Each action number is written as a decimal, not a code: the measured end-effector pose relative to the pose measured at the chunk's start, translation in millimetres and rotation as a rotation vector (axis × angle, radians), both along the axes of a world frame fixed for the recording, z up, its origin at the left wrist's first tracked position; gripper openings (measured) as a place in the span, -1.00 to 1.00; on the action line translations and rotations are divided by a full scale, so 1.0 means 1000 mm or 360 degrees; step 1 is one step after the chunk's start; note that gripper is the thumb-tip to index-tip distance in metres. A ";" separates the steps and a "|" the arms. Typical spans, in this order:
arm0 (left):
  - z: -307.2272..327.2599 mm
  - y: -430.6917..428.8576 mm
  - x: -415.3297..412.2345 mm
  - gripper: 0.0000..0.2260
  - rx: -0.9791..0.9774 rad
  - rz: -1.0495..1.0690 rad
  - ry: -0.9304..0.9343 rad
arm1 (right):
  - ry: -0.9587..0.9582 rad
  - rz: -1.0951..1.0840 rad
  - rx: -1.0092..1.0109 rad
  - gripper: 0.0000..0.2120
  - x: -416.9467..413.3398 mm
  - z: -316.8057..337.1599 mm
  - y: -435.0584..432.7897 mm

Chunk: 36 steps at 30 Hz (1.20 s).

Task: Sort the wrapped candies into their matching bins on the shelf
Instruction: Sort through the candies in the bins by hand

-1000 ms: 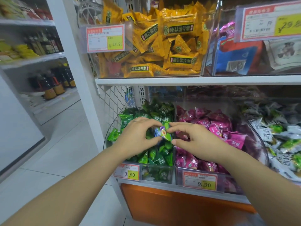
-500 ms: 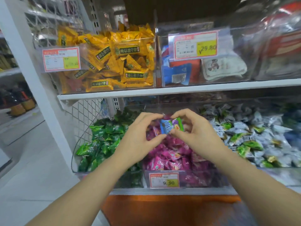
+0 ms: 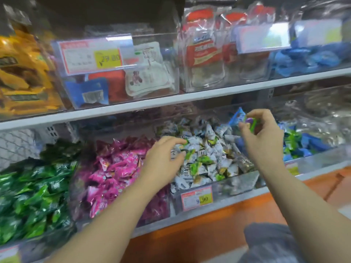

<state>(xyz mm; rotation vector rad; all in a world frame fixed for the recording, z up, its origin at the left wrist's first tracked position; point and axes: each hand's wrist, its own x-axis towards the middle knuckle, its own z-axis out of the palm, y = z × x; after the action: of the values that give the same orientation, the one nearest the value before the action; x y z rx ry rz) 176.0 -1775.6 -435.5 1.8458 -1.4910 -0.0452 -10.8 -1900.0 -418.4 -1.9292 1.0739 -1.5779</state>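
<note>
My right hand [image 3: 263, 137] pinches a blue and green wrapped candy [image 3: 242, 118] between thumb and fingers, above the gap between the white-and-green candy bin [image 3: 239, 184] and the blue-and-green candy bin [image 3: 311, 158]. My left hand [image 3: 164, 158] hovers over the left side of the white-and-green candies [image 3: 207, 154], fingers loosely curled and holding nothing that I can see. Pink candies [image 3: 115, 168] fill the bin to the left, and green candies [image 3: 36, 190] fill the one at the far left.
A white shelf board [image 3: 171, 100] runs just above the lower bins and carries clear boxes with yellow packs [image 3: 22, 73], red and blue packs [image 3: 106, 86] and jars [image 3: 207, 54]. Price tags [image 3: 196, 198] hang on the bin fronts. An orange base panel [image 3: 209, 236] lies below.
The view and both hands have shifted right, from the green and pink bins to the white-and-green bin. My left hand released the candy; my right hand alone carries it further right.
</note>
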 end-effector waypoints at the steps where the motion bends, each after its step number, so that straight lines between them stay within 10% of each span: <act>1: -0.002 -0.003 0.000 -0.77 0.0016 0.0024 -0.0008 | -0.0010 -0.0079 0.0023 -0.87 -0.006 -0.004 -0.010; 10: -0.009 -0.005 -0.004 -0.80 0.0090 0.0062 -0.0104 | 0.0507 0.0007 0.0533 -0.58 -0.021 -0.028 -0.062; 21: 0.005 0.029 0.011 -0.80 -0.0046 -0.0058 -0.0065 | 0.0607 0.0210 0.0238 -0.73 0.025 0.001 0.005; 36: 0.014 0.218 0.114 -0.79 -0.0312 0.0579 -0.0030 | 0.0714 0.1234 -0.0066 -0.86 0.184 0.019 0.160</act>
<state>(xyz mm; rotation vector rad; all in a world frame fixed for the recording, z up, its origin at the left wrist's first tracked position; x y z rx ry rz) 290.3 -1557.6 -421.4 1.9287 -1.1083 0.2834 172.9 -1739.6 -398.9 -2.3772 0.3244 -0.7664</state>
